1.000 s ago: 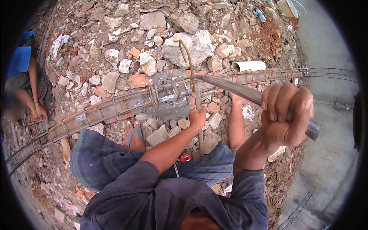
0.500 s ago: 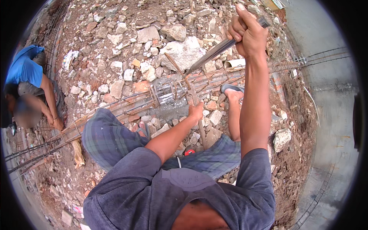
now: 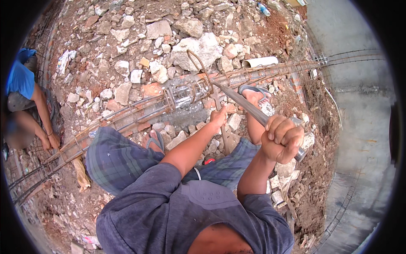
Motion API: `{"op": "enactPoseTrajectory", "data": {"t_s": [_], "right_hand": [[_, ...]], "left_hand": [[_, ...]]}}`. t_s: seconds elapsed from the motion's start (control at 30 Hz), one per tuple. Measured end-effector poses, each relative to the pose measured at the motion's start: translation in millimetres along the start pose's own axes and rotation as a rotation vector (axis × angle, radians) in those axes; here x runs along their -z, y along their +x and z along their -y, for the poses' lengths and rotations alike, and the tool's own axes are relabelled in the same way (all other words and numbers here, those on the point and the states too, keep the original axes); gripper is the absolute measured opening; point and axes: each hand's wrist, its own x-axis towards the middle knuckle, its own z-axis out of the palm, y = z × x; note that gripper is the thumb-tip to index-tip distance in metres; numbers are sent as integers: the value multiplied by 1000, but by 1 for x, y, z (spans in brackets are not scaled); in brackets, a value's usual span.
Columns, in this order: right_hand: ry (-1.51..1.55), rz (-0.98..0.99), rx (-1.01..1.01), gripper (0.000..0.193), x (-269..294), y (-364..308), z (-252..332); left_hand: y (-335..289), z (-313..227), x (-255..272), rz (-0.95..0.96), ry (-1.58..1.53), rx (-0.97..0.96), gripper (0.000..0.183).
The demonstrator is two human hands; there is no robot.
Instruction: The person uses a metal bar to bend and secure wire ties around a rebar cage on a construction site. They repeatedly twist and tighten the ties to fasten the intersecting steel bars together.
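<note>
In the head view, the right hand (image 3: 281, 139) makes a tight fist around a long grey metal pipe (image 3: 243, 101), near the end closest to the body. From this fist, the pipe slants up and left, and its far end is right at a bent rusty rod (image 3: 205, 72). The rod is up and left of the left hand (image 3: 218, 117), and its top curls over like a hook. The left hand is closed around a brown metal bar (image 3: 226, 144), which pokes out above and below the grip. I cannot tell if the bar touches the rod.

Just above the left grip, a long cage of steel rods (image 3: 170, 99) runs across both ways. A big pale rock (image 3: 179, 55) lies past it, up and left. A white tube (image 3: 262, 62) lies well above the right fist. Below the left grip, near the bar, is a small red thing (image 3: 209, 161). Far left of the 2 grips, another person in a blue shirt (image 3: 23, 80) reaches down low with bare arms.
</note>
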Motion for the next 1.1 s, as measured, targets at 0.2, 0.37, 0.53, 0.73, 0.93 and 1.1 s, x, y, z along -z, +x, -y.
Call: {"op": "enactPoseTrajectory", "data": {"t_s": [0.2,0.37,0.53,0.73,0.93,1.1], "right_hand": [[155,-94,-28,36,51,-25,-7],[209,-127,-52,36,71,-47,-3],[162,-125,-64,33,61,-57,0],[59,-81,-91,31,43,-59,8],[165,-158,-52,28,44,-47,-1],[29,-185,-46,36,51,-57,5]], "left_hand": [[4,-3,2,-12,25,-4,53],[1,-1,-4,-130,98,16,51],[5,2,-4,-170,80,-8,49],[14,1,16,301,-201,140,52],[33,19,-16,-539,166,-176,43],[2,7,-41,-533,86,13,51]]}}
